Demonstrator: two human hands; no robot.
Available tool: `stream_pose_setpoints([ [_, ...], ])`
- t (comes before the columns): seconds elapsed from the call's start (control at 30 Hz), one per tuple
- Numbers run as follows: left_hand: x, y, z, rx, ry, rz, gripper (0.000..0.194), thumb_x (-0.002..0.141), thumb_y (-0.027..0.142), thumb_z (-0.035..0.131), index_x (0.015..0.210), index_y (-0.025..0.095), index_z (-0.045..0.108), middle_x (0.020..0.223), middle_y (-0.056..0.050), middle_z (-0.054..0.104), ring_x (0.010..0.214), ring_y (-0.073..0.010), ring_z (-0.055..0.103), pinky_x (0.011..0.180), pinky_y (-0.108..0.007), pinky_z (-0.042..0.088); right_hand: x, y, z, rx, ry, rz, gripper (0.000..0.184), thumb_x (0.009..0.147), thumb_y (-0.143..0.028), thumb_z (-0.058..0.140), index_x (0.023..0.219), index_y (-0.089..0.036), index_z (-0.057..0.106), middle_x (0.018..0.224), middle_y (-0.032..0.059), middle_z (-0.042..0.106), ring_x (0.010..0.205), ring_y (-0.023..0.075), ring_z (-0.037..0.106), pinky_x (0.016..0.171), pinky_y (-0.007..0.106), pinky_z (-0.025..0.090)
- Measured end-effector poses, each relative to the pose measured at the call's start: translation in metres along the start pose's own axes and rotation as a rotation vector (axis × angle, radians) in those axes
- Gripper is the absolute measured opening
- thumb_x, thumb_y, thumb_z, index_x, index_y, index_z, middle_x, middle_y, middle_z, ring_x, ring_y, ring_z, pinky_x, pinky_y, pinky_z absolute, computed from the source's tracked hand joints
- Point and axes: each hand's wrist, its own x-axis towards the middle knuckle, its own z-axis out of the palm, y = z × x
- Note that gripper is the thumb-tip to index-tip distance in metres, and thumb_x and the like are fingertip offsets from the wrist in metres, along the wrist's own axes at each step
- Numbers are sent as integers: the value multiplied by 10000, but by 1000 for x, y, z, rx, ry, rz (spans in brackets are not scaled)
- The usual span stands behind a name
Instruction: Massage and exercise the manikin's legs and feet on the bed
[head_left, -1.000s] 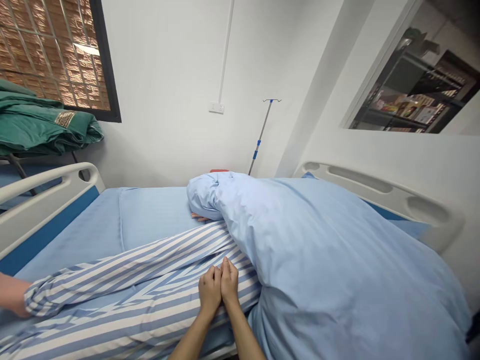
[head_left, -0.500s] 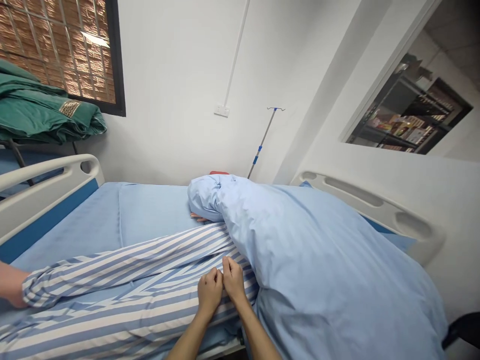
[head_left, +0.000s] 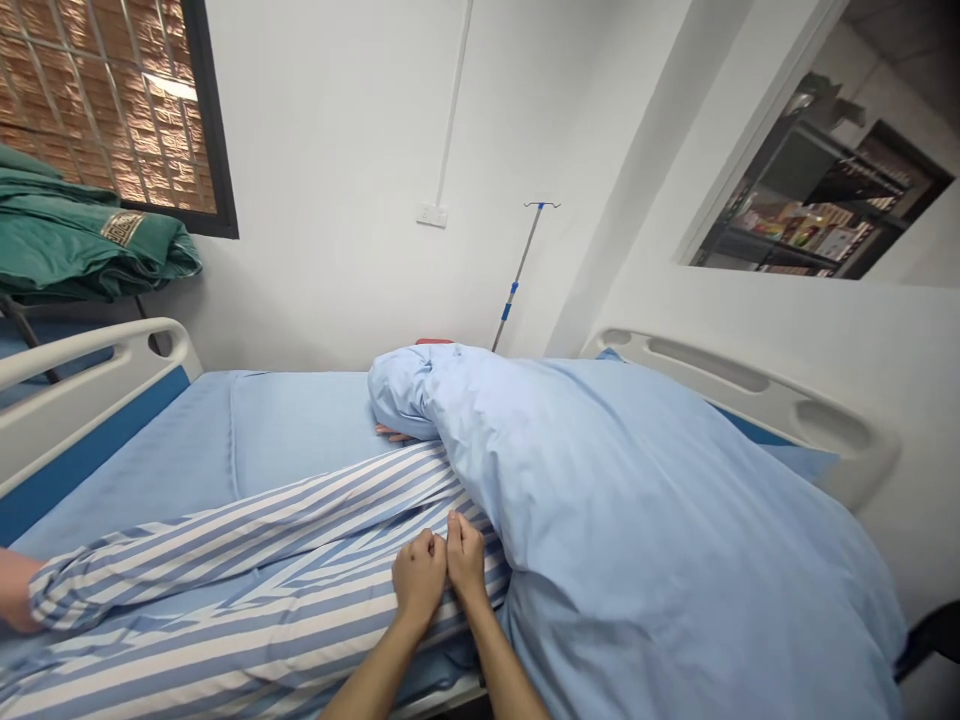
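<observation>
A person in blue-and-white striped pyjamas point(head_left: 247, 560) lies on a hospital bed, mostly covered by a light blue duvet point(head_left: 637, 520). My left hand point(head_left: 418, 577) and my right hand point(head_left: 466, 557) rest side by side on the striped leg, just left of the duvet's edge. The fingers of both are curled down into the cloth and the knuckles touch. The leg ends in a bare limb point(head_left: 13, 603) at the far left. A little bare skin point(head_left: 393, 433) shows under the duvet's far fold.
The bed has a blue sheet point(head_left: 292, 430) and white side rails on the left point(head_left: 82, 400) and right point(head_left: 757, 395). A drip pole point(head_left: 517, 275) stands by the white wall. Folded green bedding point(head_left: 82, 240) lies at the left. A window point(head_left: 825, 195) shows shelves.
My fingers have gone from stretched flat on the striped leg to curled, and both hands have slid a little toward me. The view has shifted slightly.
</observation>
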Motion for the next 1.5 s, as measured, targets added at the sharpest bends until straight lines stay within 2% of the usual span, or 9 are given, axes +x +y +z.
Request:
stream_pose_setpoints([
  [0.2,6,45,-3,-167,38,6,283,819,328,378,611,207,526,614,-19,603,615,-145,515,583,-248,282,8,3,-7,183,0,120,416,812,-524,370,568,-195,443,541,13,508,537,138,421,532,258,368],
  [0.3,11,55,-4,-268,59,32,304,809,328,380,540,202,446,540,5,531,555,-121,463,572,-240,287,8,1,-8,204,-2,111,401,807,-510,372,558,-202,432,551,18,514,546,142,440,543,257,380],
  [0.4,12,44,3,-355,57,37,320,812,330,363,520,203,387,506,16,486,530,-112,438,556,-235,285,7,-1,-6,207,15,126,395,814,-504,364,570,-200,427,539,7,492,535,136,427,538,253,379],
  [0.6,6,12,21,-288,-3,89,319,836,302,296,583,208,466,577,-18,567,588,-137,503,603,-251,303,6,1,-2,169,60,125,385,834,-470,356,554,-206,356,487,-41,362,491,109,333,488,238,325],
  [0.8,7,10,18,-325,-17,109,330,841,301,287,605,202,494,591,-24,586,591,-135,506,600,-243,312,8,-3,-4,72,-19,70,388,848,-441,344,544,-200,358,490,-34,393,497,109,349,485,235,303],
  [1.07,7,2,19,-292,-46,158,323,823,300,302,568,194,470,559,-7,545,578,-125,469,591,-239,284,23,-29,-23,-160,-105,-85,408,883,-422,318,563,-188,414,499,-35,428,496,104,369,512,237,274],
  [1.27,5,6,17,-304,-64,106,312,811,290,307,542,190,429,534,8,488,575,-114,427,587,-250,259,15,0,-22,-74,-21,47,538,816,-605,279,628,-169,532,595,58,586,588,166,487,586,261,389],
  [1.37,4,7,16,-337,-95,104,279,786,275,330,533,187,409,530,20,452,573,-106,408,581,-254,243,9,14,-21,-108,-79,95,571,772,-651,313,669,-151,569,676,112,632,643,201,533,634,279,418],
  [1.5,10,-20,-10,-384,-116,31,282,742,271,353,477,185,317,473,41,328,533,-93,350,541,-251,212,8,15,-22,-172,-98,120,582,773,-646,283,668,-151,571,675,120,639,645,215,549,620,283,423],
])
